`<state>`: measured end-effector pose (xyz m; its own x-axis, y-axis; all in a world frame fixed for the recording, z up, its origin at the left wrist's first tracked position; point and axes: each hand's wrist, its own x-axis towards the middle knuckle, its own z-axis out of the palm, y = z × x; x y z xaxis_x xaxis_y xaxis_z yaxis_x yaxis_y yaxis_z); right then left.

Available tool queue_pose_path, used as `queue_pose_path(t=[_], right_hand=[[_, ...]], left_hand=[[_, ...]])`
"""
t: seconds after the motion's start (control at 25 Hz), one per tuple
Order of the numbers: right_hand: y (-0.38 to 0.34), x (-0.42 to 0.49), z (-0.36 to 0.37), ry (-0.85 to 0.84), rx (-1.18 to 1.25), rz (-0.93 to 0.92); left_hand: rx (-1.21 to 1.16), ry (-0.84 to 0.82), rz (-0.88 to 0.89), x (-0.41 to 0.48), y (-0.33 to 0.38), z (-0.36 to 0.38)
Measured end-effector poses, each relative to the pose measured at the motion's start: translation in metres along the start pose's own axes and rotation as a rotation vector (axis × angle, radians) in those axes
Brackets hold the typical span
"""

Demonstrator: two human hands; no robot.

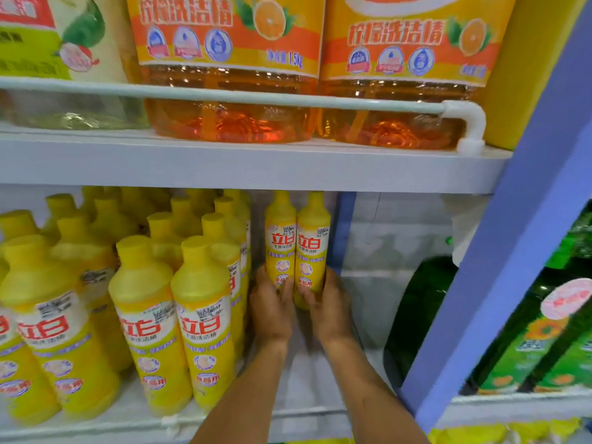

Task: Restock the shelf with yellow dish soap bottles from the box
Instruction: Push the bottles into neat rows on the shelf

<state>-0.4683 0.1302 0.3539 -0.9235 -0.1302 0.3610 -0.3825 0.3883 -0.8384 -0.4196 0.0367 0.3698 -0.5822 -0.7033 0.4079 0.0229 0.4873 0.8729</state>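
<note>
- I am holding two yellow dish soap bottles, one in each hand. They stand up straight, side by side and touching, far back on the lower shelf (307, 382).
- My left hand (270, 310) is wrapped round the bottom of the left bottle (280, 238).
- My right hand (326, 312) is wrapped round the bottom of the right bottle (313, 245).
- Both labels face me, with red letters on white.
- To the left, many more yellow bottles (144, 315) of the same kind stand in tight rows. There is a small gap between them and my two.
- To the right, a dark green bottle (423, 315) stands beside a blue post (499, 251). More green bottles (544, 331) are past the post.
- Above is the top shelf (256, 168). Two big orange soap jugs (230, 91) sit on it behind a pale rail (96, 86).
</note>
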Motion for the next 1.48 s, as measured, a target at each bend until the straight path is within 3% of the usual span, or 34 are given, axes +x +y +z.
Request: queue_pose_path(t=[0.36, 0.84, 1.48], right_hand=[[0.013, 0.018, 0.018, 0.058, 0.099, -0.073], [0.022, 0.029, 0.026, 0.004, 0.372, 0.043], [0.015, 0.029, 0.020, -0.014, 0.311, -0.004]], left_hand=[[-0.037, 0.054, 0.028, 0.010, -0.020, 0.018], [-0.137, 0.044, -0.006, 0.017, -0.029, 0.027], [-0.215, 0.000, -0.019, 0.019, -0.031, 0.028]])
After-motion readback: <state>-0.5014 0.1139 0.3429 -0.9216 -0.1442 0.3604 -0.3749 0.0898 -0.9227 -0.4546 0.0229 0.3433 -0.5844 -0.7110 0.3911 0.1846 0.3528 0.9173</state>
